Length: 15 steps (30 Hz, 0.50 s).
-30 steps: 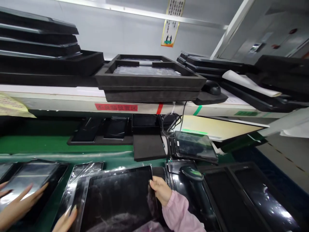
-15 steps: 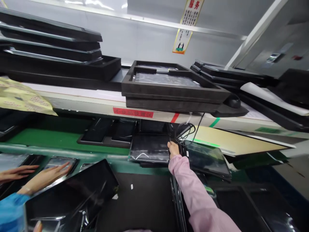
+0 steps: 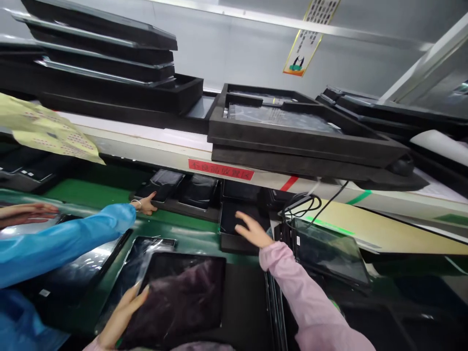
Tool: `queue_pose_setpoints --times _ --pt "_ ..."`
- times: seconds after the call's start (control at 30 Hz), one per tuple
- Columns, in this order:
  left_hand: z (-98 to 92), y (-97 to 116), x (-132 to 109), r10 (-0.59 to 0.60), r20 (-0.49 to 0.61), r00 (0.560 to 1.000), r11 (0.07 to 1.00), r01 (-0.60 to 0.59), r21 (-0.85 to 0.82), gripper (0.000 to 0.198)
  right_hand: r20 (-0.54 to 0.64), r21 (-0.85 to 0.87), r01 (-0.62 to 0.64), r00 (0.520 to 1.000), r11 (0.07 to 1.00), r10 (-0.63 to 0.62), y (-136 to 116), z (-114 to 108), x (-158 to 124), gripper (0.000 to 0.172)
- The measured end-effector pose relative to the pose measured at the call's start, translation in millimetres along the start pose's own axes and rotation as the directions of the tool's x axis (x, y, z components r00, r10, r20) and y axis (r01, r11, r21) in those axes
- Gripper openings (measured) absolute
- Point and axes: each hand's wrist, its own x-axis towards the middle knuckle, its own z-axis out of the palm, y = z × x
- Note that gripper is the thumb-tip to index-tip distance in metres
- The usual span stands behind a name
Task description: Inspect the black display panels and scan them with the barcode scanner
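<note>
My left hand (image 3: 126, 307), low in the view, grips the left edge of a glossy black flat screen (image 3: 183, 297). The screen lies nearly flat over a dark mat (image 3: 244, 302), and its face mirrors a pink sleeve. Further forward, my right hand (image 3: 254, 231) is stretched out with fingers apart, holding nothing. It is over the front right part of a black tray (image 3: 237, 242) with a dark flat panel (image 3: 230, 214) in it; whether the fingers touch it I cannot tell. Beneath the held screen's left side, another film-covered screen (image 3: 131, 263) shows partly.
A co-worker's blue-sleeved arm (image 3: 73, 239) crosses from the left, its hand (image 3: 146, 204) at a tray of small screens (image 3: 197, 190). Another hand (image 3: 29, 214) is at far left. Above runs a shelf with black foam trays (image 3: 292, 146). Coiled cable (image 3: 303, 204) hangs at right.
The screen in my left hand has swung from tilted to nearly flat and moved right. My right hand has opened from its closed grip. The blue-sleeved hand has reached forward to the far tray.
</note>
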Motion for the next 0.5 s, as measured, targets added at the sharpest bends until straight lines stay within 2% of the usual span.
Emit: queue_pose_setpoints --times 0.03,0.07,0.13,0.2,0.23,0.27,0.3,0.33,0.4,0.43,0.5 --pt "11.2 9.2 1.0 0.010 0.097 0.995 1.000 -0.009 -0.006 0.055 0.160 0.079 0.067 0.984 0.995 -0.079 -12.5 12.6 -11.7 0.062" --pt "23.2 19.5 1.5 0.020 0.191 0.981 1.000 -0.020 -0.003 0.056 0.299 0.176 0.085 0.945 0.981 -0.135 -22.3 24.7 -24.3 0.065" --pt "47.4 39.1 2.9 0.022 0.380 0.925 0.999 -0.030 0.013 0.053 0.427 0.334 0.016 0.889 0.942 -0.167 -31.6 45.4 -49.7 0.054" --pt "67.5 51.6 7.7 0.043 0.538 0.842 0.999 -0.044 -0.011 0.050 0.396 0.417 -0.069 0.911 0.906 -0.112 -28.0 60.4 -73.2 0.035" --pt "74.0 53.6 11.6 0.065 0.583 0.810 0.998 -0.048 -0.045 0.051 0.346 0.448 -0.092 0.935 0.889 -0.078 -22.7 65.7 -84.3 0.033" --pt "77.2 52.6 16.3 0.085 0.578 0.811 0.996 -0.058 -0.066 0.053 0.294 0.481 -0.113 0.955 0.870 -0.039 -15.8 69.7 -95.4 0.034" --pt "76.6 48.5 21.3 0.092 0.530 0.843 0.996 -0.071 -0.058 0.057 0.244 0.515 -0.140 0.970 0.846 0.012 -7.8 72.7 -106.7 0.035" --pt "72.0 41.4 26.2 0.091 0.438 0.895 0.996 -0.090 -0.022 0.062 0.190 0.557 -0.177 0.978 0.811 0.083 0.8 75.0 -118.5 0.036" --pt "51.5 19.5 34.2 0.079 0.178 0.981 0.988 -0.101 0.117 0.076 0.075 0.658 -0.248 0.961 0.711 0.266 19.6 78.7 -143.4 0.037" --pt "36.8 5.5 37.1 0.083 0.039 0.996 0.972 -0.090 0.216 0.085 0.023 0.702 -0.272 0.932 0.658 0.361 29.4 80.6 -156.4 0.038" --pt "3.3 -25.3 42.2 0.120 -0.193 0.974 0.899 -0.025 0.437 0.104 -0.080 0.757 -0.294 0.845 0.584 0.529 48.5 85.9 -181.2 0.041"
